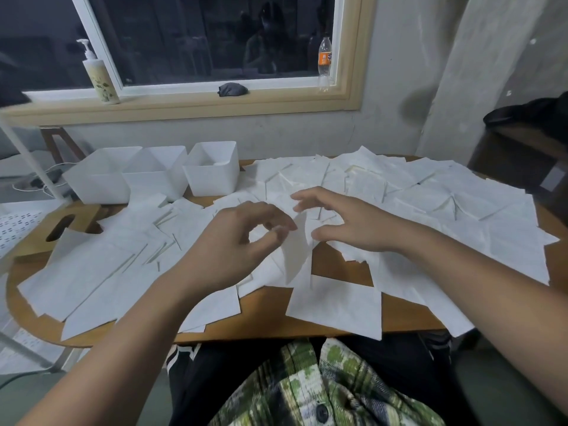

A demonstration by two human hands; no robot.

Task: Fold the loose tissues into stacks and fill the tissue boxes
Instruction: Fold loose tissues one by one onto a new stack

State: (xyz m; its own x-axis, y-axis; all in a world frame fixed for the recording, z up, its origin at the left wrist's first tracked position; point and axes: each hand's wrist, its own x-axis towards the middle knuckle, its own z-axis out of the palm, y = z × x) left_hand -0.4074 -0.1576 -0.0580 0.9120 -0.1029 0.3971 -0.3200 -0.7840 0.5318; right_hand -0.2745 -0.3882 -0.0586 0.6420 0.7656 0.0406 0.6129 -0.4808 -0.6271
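Loose white tissues (445, 210) cover most of the wooden table (338, 327). At the table's middle my left hand (239, 241) pinches the raised edge of one tissue (296, 256) between thumb and fingertips. Just to its right, my right hand (347, 219) hovers over the same tissue with spread, slightly bent fingers and holds nothing. Three white tissue boxes (212, 172) stand in a row at the back left. The rightmost box holds a little white tissue at its bottom.
A wooden lid with an oval slot (58, 230) lies at the table's left edge. On the windowsill stand a pump bottle (100, 75), a plastic bottle (325, 63) and a dark cloth (232, 89). Dark furniture (519, 155) stands at the right.
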